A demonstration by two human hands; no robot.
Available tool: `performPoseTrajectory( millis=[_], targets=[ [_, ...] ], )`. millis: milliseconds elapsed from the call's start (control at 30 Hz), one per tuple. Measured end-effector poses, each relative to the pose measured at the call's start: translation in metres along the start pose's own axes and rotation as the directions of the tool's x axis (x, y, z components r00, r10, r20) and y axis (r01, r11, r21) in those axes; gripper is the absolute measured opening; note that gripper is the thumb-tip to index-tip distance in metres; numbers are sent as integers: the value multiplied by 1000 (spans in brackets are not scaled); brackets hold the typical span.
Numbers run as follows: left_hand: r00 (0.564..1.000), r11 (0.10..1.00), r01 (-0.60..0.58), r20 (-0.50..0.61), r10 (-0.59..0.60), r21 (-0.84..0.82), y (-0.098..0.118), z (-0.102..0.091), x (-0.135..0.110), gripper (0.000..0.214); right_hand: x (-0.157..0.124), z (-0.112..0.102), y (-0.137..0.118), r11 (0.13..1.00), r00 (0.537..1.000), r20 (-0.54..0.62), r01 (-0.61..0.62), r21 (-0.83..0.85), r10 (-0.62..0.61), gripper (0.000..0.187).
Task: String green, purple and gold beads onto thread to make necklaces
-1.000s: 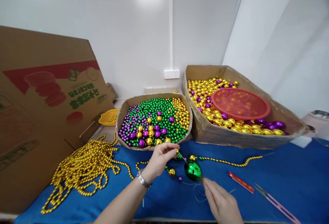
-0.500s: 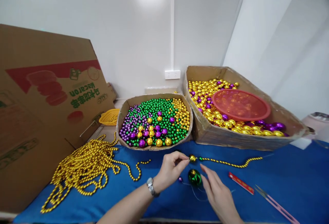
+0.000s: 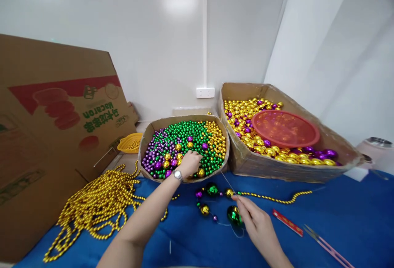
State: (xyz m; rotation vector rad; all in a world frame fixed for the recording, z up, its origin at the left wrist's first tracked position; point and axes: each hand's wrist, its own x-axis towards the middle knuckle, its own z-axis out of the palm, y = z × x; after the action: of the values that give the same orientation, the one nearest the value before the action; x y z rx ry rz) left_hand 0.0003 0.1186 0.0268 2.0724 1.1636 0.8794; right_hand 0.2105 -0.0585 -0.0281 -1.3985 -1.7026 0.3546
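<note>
My left hand [image 3: 190,163], with a watch [image 3: 177,175] at its wrist, reaches into the small carton [image 3: 184,181] of mixed beads. Its fingers curl down among green, gold and purple beads [image 3: 187,128]; what they grip is hidden. Over the blue cloth, my right hand [image 3: 255,218] pinches a thin string [image 3: 227,182] that slants up toward the carton. Below those fingertips lies a big green bead [image 3: 234,216]. To the left a loop of strung beads holds another green bead [image 3: 212,189], a purple bead [image 3: 198,193] and a gold bead [image 3: 204,209]. A gold bead chain [image 3: 277,196] runs right.
Gold bead strands [image 3: 101,198] are heaped at left beside a large cardboard box [image 3: 61,136]. A bigger carton [image 3: 277,171] at right holds beads and a red basin [image 3: 286,128]. A red strip [image 3: 287,222] and pink-handled tweezers [image 3: 326,245] lie at front right.
My left hand has left the gold bead and moved up into the small carton. My right hand now pinches the string. The strung bead loop, earlier mostly behind my left hand, shows.
</note>
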Motion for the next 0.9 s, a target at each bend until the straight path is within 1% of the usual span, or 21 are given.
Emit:
performPoseTrajectory(
  millis=[33, 100, 167, 200, 233, 267, 300, 333, 367, 400, 433, 467, 500, 567, 733, 800, 900],
  targets=[
    [1000, 1000, 9, 2, -9, -19, -5, 0, 3, 12, 0, 0, -2, 1000, 1000, 7, 4, 2, -4, 36],
    [1000, 998, 24, -10, -25, -62, -9, 2, 3, 13, -2, 2, -6, 1000, 1000, 10, 5, -1, -5, 36],
    [999, 994, 33, -36, -37, -103, -5, 5, -3, 12, -4, 5, -7, 1000, 1000, 13, 5, -11, -5, 36],
    [997, 988, 41, -52, -49, -148, -1, 7, -8, 16, -6, 6, -8, 1000, 1000, 17, 9, -16, -8, 35],
    [995, 967, 55, -64, -73, -247, 4, 9, -14, 22, -8, 8, -8, 1000, 1000, 21, 15, -20, -15, 35],
    [992, 915, 73, -69, -109, -398, 9, 10, -20, 27, -9, 10, -8, 999, 999, 28, 25, -24, -25, 34],
    [986, 814, 91, -62, -154, -574, 15, 12, -27, 30, -11, 11, -8, 999, 999, 35, 39, -26, -38, 33],
    [979, 667, 106, -41, -200, -737, 20, 14, -34, 32, -12, 13, -8, 998, 998, 41, 55, -29, -54, 32],
    [971, 505, 114, -11, -238, -855, 25, 16, -41, 33, -14, 15, -8, 997, 996, 47, 72, -32, -70, 31],
    [964, 371, 118, 17, -264, -921, 29, 17, -47, 33, -15, 16, -8, 996, 995, 50, 88, -34, -87, 30],
    [959, 297, 119, 33, -280, -948, 32, 18, -53, 33, -16, 17, -9, 994, 994, 54, 102, -37, -100, 30],
    [955, 257, 121, 42, -293, -959, 35, 19, -57, 33, -16, 18, -9, 993, 992, 56, 113, -41, -110, 30],
    [952, 238, 122, 46, -302, -964, 37, 20, -61, 32, -17, 18, -10, 992, 992, 57, 119, -45, -116, 30],
    [948, 227, 123, 46, -314, -966, 38, 20, -66, 31, -18, 17, -11, 991, 991, 53, 124, -56, -121, 30],
    [953, 254, 138, 58, -298, -957, 40, 19, -71, 34, -19, 15, -10, 986, 990, 37, 140, -95, -137, 31],
    [959, 282, 126, 43, -280, -951, 42, 21, -73, 33, -18, 16, -9, 983, 988, 41, 152, -107, -148, 32],
    [966, 371, 110, 11, -258, -922, 46, 26, -80, 32, -17, 16, -10, 981, 987, 48, 160, -110, -156, 34]
  ],
)
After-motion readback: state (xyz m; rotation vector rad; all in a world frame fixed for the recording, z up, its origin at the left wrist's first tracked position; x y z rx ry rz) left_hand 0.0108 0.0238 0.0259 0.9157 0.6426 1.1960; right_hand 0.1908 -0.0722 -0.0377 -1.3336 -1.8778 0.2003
